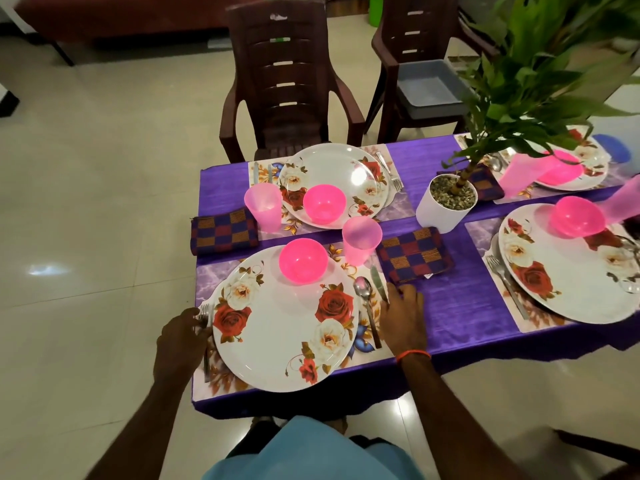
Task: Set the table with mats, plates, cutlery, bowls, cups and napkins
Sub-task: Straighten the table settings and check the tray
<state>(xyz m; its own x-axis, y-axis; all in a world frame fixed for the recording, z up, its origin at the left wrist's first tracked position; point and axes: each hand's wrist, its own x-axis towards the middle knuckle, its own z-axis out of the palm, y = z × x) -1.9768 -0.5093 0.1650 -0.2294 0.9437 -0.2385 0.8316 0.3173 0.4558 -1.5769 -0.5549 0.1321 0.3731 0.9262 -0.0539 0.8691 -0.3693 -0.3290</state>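
left hand (pixel 181 332) pinches fork (pixel 205 315); right hand (pixel 403 313) flat, touching knife (pixel 379 284)

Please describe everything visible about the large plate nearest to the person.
The nearest plate is round, white, glossy, seemingly plastic, printed with red and white roses. It lies flat on a purple marbled mat at the table's near left corner. A pink bowl stands on its far rim. The left hand pinches a fork beside it.

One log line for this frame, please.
left hand grips fork | right hand touches knife | near plate holds bowl
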